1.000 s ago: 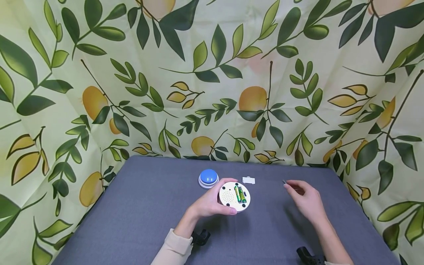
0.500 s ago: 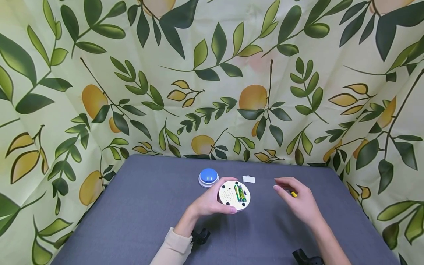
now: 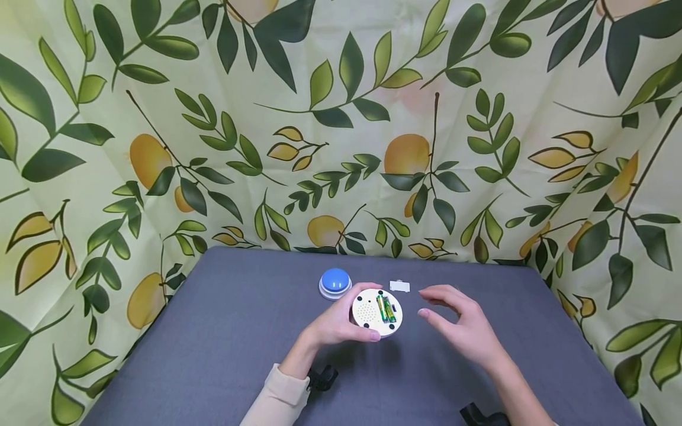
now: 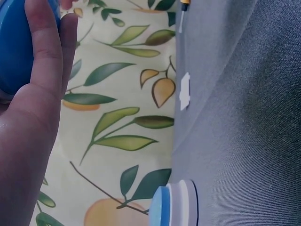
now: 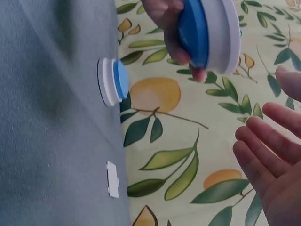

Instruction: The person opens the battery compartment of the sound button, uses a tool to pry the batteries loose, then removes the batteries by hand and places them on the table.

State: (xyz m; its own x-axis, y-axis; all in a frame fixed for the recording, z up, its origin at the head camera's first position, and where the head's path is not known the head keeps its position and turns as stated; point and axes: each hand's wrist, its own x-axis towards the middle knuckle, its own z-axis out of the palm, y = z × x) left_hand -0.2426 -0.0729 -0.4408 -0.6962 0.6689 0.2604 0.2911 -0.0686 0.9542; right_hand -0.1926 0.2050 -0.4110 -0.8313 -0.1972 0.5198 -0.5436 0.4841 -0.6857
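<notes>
My left hand (image 3: 331,324) grips a round white push-button device (image 3: 366,313), its underside facing me. Green batteries (image 3: 386,309) sit in its uncovered compartment. The blue top (image 5: 192,33) of this device shows in the right wrist view. To its right, my right hand (image 3: 467,326) is in the air with fingers spread and bent slightly, holding nothing. A small white battery cover (image 3: 399,286) lies on the table just beyond both hands. At the top of the left wrist view, a screwdriver (image 4: 184,6) with a yellow and black handle lies on the table; the head view hides it.
A second push button (image 3: 335,282), blue on a white base, stands behind my left hand. The grey cloth-covered table (image 3: 224,331) ends at a leaf-and-fruit patterned curtain (image 3: 341,148) at the back and sides. Black wrist camera mounts (image 3: 322,378) sit under both wrists.
My right hand has let go of the screwdriver and moved left toward the device, its fingers opening. My left hand keeps its grip on the device, nearly still.
</notes>
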